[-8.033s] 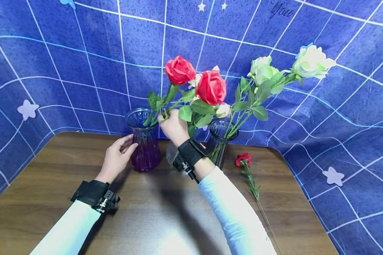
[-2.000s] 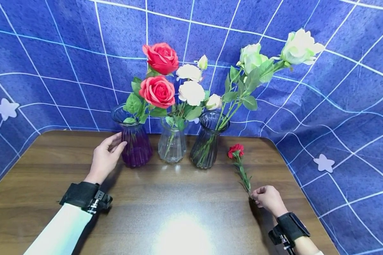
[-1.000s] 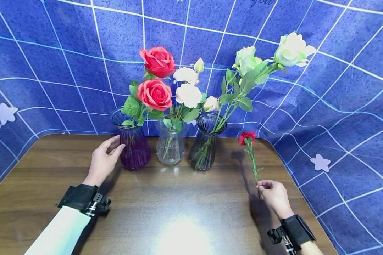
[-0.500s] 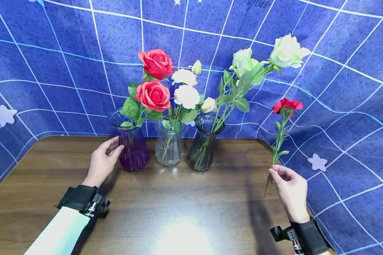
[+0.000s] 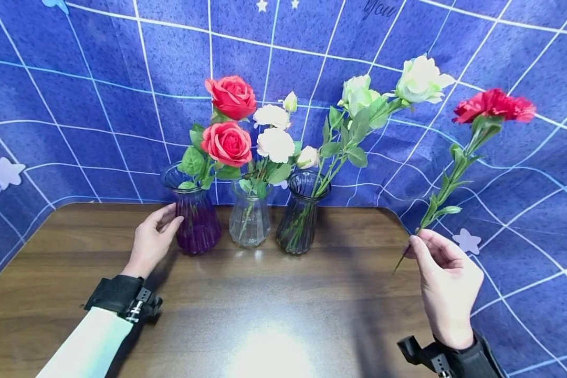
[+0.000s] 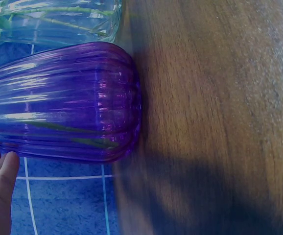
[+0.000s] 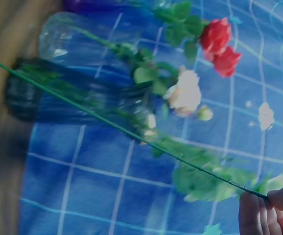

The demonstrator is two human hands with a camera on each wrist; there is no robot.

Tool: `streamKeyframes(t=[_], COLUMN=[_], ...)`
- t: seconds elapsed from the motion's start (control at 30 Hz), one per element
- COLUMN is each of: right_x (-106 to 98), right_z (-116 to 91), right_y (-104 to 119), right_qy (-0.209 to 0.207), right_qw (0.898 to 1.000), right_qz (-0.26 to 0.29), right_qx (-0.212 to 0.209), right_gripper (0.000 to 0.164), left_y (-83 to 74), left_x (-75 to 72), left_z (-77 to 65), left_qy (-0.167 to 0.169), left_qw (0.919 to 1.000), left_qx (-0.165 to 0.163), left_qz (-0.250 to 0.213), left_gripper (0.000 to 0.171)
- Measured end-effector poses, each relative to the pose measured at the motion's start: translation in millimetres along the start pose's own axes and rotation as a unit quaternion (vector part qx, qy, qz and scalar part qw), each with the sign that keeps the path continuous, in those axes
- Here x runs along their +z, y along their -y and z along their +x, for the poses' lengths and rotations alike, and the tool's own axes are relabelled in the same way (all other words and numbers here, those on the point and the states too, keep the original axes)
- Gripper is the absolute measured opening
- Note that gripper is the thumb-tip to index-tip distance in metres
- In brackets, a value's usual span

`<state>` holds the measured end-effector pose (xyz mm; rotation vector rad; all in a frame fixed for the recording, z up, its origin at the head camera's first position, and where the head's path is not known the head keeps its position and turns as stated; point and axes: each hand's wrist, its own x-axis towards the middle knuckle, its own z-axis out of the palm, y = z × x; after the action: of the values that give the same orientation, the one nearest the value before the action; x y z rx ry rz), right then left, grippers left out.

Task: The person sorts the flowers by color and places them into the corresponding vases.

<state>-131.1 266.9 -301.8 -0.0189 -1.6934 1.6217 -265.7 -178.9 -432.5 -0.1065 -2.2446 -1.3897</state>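
Note:
My right hand pinches the thin stem of a red carnation between thumb and fingers, above the table's right side. The bloom tilts up to the right; in the right wrist view the bare green stem runs out from the fingertips. At the left, my left hand touches the side of a purple glass vase with straight fingers. Two red roses stand in that vase. Beside it, a clear vase bears white flowers, and a dark grey vase bears pale green roses.
The three vases stand in a row near the back edge of the wooden table. Close behind rises a blue cloth with white grid lines and stars. A bright light reflection lies on the table's front middle.
The right hand let go of the red roses, now in the purple vase. It took the carnation from the table and raised it up and rightward. The left hand stays at the purple vase.

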Motion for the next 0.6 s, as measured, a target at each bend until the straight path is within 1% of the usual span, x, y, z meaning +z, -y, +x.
streamKeyframes(t=[0.07, 0.2, 0.43, 0.5, 0.6], right_x=[4.1, 16.6, 50.3, 62.1, 79.7], right_z=[-0.2, -0.3, -1.8, -3.4, -6.8], right_y=[7.3, 21.5, 41.7, 46.6, 53.0], right_qy=[0.016, 0.055, 0.115, 0.126, 0.146], right_qw=[0.999, 0.995, 0.985, 0.982, 0.978], right_qz=[0.037, 0.073, 0.083, 0.085, 0.09], right_qx=[-0.016, -0.044, -0.103, -0.113, -0.117], right_gripper=[0.012, 0.012, 0.012, 0.011, 0.01], left_y=[0.1, -0.2, 1.0, 0.7, -0.4], left_x=[-0.2, -0.7, -0.7, -0.1, 2.1], left_z=[-0.1, -0.5, -1.0, -1.3, -1.4], left_qy=[0.001, -0.001, -0.005, -0.006, -0.008], left_qw=[1.0, 1.0, 0.9999, 0.9999, 0.9999], left_qx=[-0.003, -0.006, 0.002, 0.003, 0.004], left_qz=[0.0, -0.004, -0.013, -0.013, -0.015], left_gripper=[0.041, 0.041, 0.041, 0.04, 0.04])
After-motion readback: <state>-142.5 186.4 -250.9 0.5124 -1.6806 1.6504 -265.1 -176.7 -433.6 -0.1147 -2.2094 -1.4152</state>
